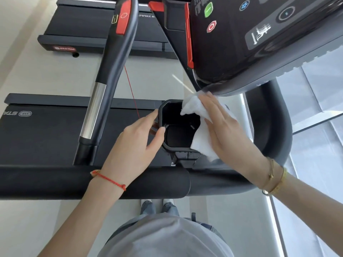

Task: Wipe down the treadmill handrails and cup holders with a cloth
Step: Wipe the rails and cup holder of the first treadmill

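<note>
The step in hand looked to be the cup holder rather than the rails. The person's right hand [222, 127] lay flat, fingers straight and close together, pressing a white cloth [199, 125] against the right-hand rim of the black cup holder [178, 134], with a fold of the cloth hanging down over the edge into the well. The left hand [138, 143] steadied the holder from the other side, its fingers and thumb curled over the left rim and pinching it. The floor of the well showed bare and dark, so the inside had probably not been covered; the next move seemed to call for pushing the cloth down into the well and working it round the walls and the base, while the left hand kept its hold against the push. The holder was mounted just ahead of the broad black crossbar [92, 182], which ran across the view and curved up at the right. A slanted handrail [111, 71] with a chrome section and a red pad stood well to the left, and the console [259, 43] with its green and red buttons hung above the right hand. A thin red cord [132, 95] trailed down near the holder. Below lay the treadmill deck [37, 136], with a second machine [83, 30] beyond it on a pale floor, and glass panels to the right.
</note>
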Motion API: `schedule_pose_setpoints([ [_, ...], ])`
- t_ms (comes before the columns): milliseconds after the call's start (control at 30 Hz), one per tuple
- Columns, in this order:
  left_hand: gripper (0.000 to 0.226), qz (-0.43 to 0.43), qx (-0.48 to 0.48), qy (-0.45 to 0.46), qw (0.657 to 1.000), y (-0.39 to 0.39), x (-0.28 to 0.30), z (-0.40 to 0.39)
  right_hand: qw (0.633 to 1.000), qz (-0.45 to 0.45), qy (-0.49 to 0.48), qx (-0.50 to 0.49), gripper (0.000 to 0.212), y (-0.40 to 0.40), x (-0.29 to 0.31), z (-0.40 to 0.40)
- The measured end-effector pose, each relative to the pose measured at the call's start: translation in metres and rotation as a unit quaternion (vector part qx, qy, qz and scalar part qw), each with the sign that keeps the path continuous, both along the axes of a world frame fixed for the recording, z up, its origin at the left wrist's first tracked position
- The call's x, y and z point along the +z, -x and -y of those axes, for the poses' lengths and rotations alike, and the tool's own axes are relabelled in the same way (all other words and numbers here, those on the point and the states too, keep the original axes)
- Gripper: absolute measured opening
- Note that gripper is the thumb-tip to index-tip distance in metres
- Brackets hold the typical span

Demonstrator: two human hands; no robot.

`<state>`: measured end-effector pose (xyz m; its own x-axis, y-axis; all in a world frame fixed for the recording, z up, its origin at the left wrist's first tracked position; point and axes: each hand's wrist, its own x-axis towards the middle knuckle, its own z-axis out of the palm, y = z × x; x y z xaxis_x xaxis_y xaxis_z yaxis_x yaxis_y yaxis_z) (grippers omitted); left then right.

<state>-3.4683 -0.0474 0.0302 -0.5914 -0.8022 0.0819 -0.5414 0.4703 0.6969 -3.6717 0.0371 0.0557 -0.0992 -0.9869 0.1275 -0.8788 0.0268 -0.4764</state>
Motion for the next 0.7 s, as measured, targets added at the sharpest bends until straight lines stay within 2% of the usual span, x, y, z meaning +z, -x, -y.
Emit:
schedule_pose_setpoints([
  [133, 0.047, 0.008, -0.005, 0.001, 1.000, 0.000, 0.001, 0.000, 0.986, -0.066, -0.010, 0.151, 0.053, 0.012, 0.010, 0.033],
  [233, 0.048, 0.022, -0.005, 0.001, 1.000, 0.001, 0.001, 0.000, 0.974, -0.047, -0.042, 0.217, 0.046, 0.015, 0.012, 0.055],
  [300, 0.048, 0.026, -0.006, 0.001, 1.000, 0.001, 0.001, 0.000, 0.971, -0.066, -0.051, 0.223, 0.049, 0.019, 0.011, 0.060],
  [433, 0.051, 0.033, -0.006, -0.009, 0.999, 0.001, 0.002, 0.002, 0.960, -0.174, -0.041, 0.214, 0.054, 0.024, 0.007, 0.051],
  [700, 0.048, 0.027, -0.003, -0.022, 0.999, 0.001, 0.005, 0.001, 0.958, -0.198, -0.052, 0.199, 0.056, 0.019, 0.001, 0.058],
])
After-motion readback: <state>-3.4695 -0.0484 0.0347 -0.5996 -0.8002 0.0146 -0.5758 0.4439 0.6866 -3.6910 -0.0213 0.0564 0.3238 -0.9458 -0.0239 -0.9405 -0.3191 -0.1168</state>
